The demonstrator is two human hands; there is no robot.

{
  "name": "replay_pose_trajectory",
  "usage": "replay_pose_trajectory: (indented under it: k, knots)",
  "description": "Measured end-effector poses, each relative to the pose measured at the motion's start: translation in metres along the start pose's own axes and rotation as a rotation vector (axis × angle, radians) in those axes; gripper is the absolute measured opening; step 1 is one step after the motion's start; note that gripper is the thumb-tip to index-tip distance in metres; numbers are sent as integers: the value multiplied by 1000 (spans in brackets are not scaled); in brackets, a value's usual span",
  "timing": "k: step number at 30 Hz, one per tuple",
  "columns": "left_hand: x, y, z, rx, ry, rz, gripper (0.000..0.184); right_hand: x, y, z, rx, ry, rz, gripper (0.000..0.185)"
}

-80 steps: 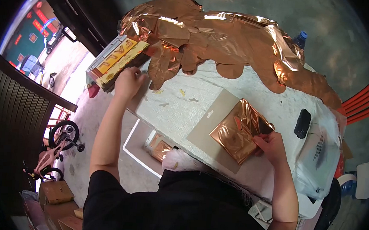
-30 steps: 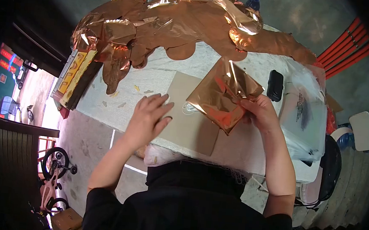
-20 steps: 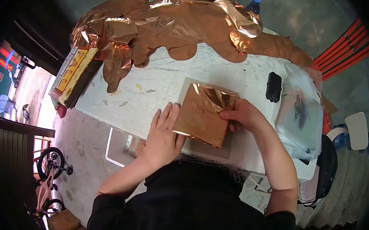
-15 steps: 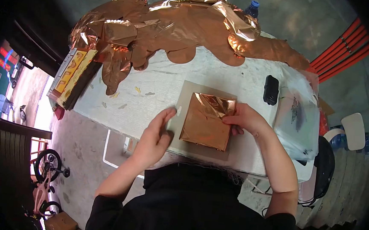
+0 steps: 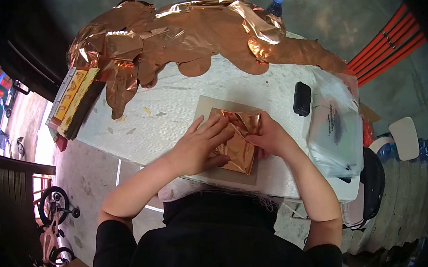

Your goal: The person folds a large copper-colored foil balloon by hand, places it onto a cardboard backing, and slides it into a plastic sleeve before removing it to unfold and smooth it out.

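A square, shiny copper-coloured foil piece (image 5: 242, 155) lies in front of me on a grey-beige board (image 5: 211, 103). Its upper part is creased and lifted a little near the right corner. Across its left half rests my left hand (image 5: 201, 145), fingers outstretched and covering part of the foil. My right hand (image 5: 269, 136) pinches the foil's upper right edge between thumb and fingers. Whether the foil is one layer or wrapped round something flat cannot be seen.
Large crumpled copper foil sheets (image 5: 180, 44) with scalloped edges spread over the far side of the white table (image 5: 166, 100). A black case (image 5: 302, 99) and clear plastic bags (image 5: 335, 137) lie at right. A lettered block (image 5: 72, 99) stands at left; a bottle (image 5: 275, 8) is behind.
My left hand has moved right from beside the board onto the foil piece. My right hand keeps its pinch at the right edge. The whole view has shifted slightly.
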State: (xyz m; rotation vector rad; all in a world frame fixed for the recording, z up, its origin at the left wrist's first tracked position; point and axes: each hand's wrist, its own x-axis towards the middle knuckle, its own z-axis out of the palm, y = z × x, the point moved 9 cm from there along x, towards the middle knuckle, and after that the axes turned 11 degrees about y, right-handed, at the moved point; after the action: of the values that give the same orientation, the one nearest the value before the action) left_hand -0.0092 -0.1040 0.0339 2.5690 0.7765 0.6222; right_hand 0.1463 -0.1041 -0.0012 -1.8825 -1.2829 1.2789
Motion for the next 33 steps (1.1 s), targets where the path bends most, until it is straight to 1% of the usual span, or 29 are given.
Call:
replay_pose_trajectory:
  k: [2, 3, 5, 6, 8, 9, 11, 12, 14, 15, 17, 19, 25, 27, 29, 33]
  knots:
    - [1, 1, 0, 10, -11, -1, 64, -5, -13, -19, -308, 249, -215, 66]
    - [1, 0, 1, 23, -17, -8, 65, -8, -8, -18, -307, 249, -214, 66]
    - [0, -1, 2, 26, -23, -15, 65, -35, -35, -28, -527, 582, -647, 77]
    - [1, -1, 2, 28, -25, -16, 66, -38, -34, -25, -528, 580, -647, 77]
    - [1, -1, 3, 32, -26, -27, 66, -54, -47, 4, -715, 496, -909, 84]
    - [1, -1, 4, 38, -27, -34, 66, -52, -44, 8, -710, 495, -903, 84]
    - [1, -2, 6, 55, -37, -33, 67, -45, -34, 24, -793, 391, -888, 93]
    - [0, -3, 7, 72, -39, -34, 67, -45, -33, 23, -788, 388, -884, 93]
    - [0, -4, 8, 87, -51, -35, 69, -37, -26, 20, -805, 294, -775, 104]
    - [0, -4, 9, 103, -60, -31, 70, -37, -24, 20, -803, 290, -772, 104]
    - [0, -4, 8, 113, -55, -50, 73, -34, -19, 18, -806, 286, -751, 112]
    - [0, -6, 7, 120, -53, -71, 75, -33, -15, 14, -813, 271, -754, 114]
    - [-6, -11, -1, 236, -128, -24, 88, -33, -5, 11, -879, 221, -768, 121]
    - [-7, -12, 0, 241, -137, -24, 88, -34, -8, 7, -880, 208, -771, 123]
    - [-9, -14, 1, 254, -148, -30, 88, -34, -2, 6, -893, 129, -704, 127]
    - [-7, -14, 0, 202, -99, -28, 87, -40, 1, -4, -862, 132, -699, 131]
